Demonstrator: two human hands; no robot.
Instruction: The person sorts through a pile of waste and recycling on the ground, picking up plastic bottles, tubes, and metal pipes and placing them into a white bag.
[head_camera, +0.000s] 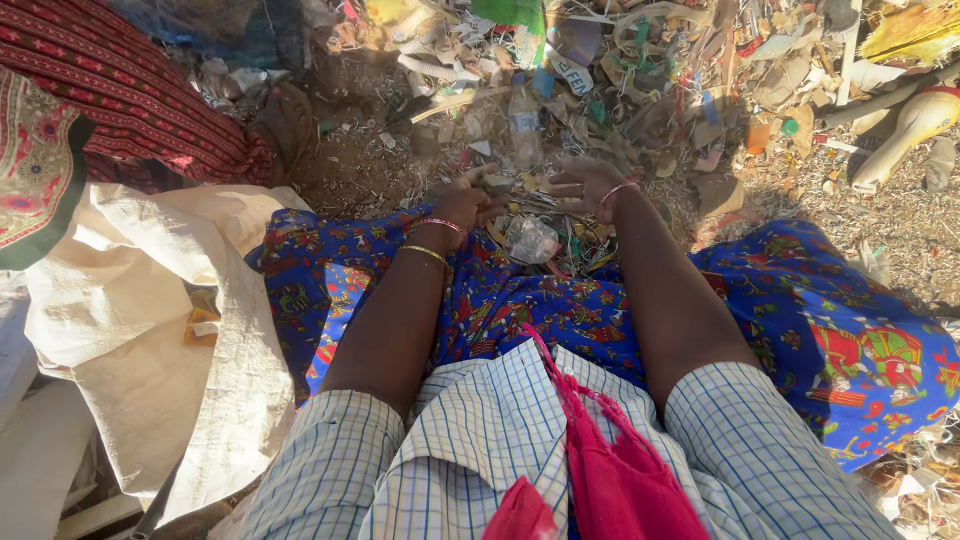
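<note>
left hand fingers curled in scraps | right hand fingers spread on litter | clear plastic bottle just beyond, long axis pointing away | crumpled clear plastic between wrists

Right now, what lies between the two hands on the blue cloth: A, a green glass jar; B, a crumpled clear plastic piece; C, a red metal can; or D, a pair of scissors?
B: a crumpled clear plastic piece lies on the blue cloth between the left hand and the right hand.

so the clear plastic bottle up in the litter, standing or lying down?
Lying down. The clear bottle lies flat among the scraps, just beyond the left hand and right hand.
</note>
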